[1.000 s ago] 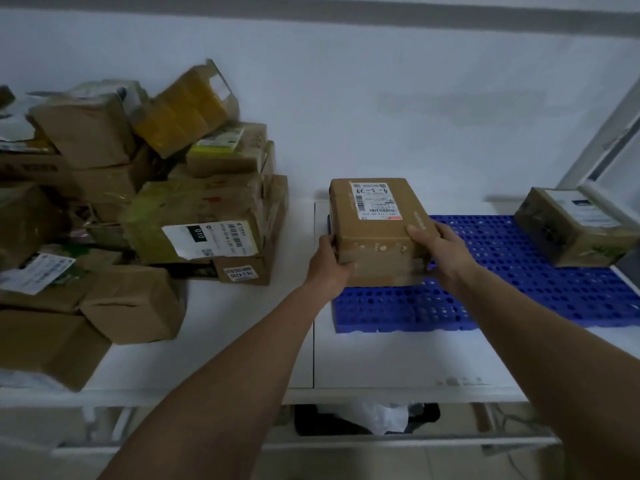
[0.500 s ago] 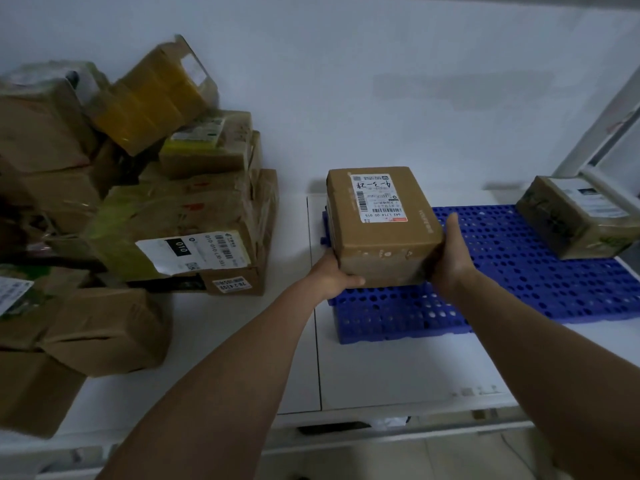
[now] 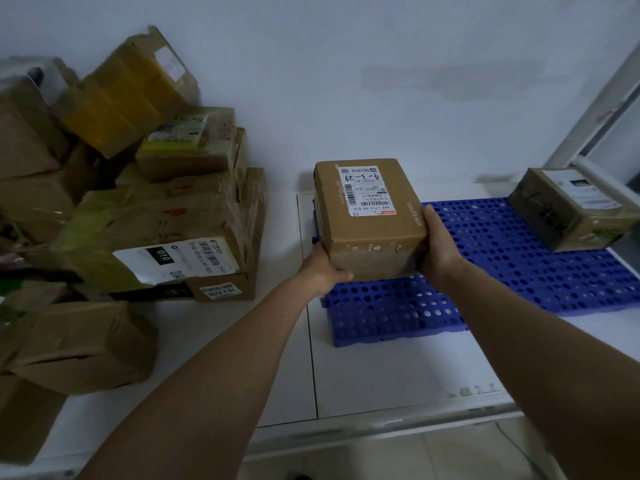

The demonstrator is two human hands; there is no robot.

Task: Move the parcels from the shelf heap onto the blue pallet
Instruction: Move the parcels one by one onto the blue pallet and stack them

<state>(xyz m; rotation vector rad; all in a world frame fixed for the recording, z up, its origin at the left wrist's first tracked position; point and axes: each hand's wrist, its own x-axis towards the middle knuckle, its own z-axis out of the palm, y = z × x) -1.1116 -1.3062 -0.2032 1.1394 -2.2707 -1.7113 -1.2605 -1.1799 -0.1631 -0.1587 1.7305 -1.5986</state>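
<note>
A brown cardboard parcel [image 3: 367, 216] with a white shipping label on top is over the left end of the blue perforated pallet [image 3: 502, 271]. My left hand [image 3: 320, 270] grips its near left corner and my right hand [image 3: 438, 247] presses its right side. Whether the parcel rests on the pallet or hangs just above it I cannot tell. A second taped parcel [image 3: 571, 209] lies on the pallet's far right end. The heap of parcels [image 3: 138, 209] fills the left part of the white shelf [image 3: 225, 358].
The wall stands right behind the shelf. A white metal frame post [image 3: 595, 109] rises at the far right. A loose brown parcel [image 3: 79, 344] lies near the shelf's front left edge. The tiled floor [image 3: 433, 455] shows below the shelf edge.
The view has shifted closer and slightly down. My right hand slid from the top of the parcel to its right side, and my left hand moved under the near left corner.
</note>
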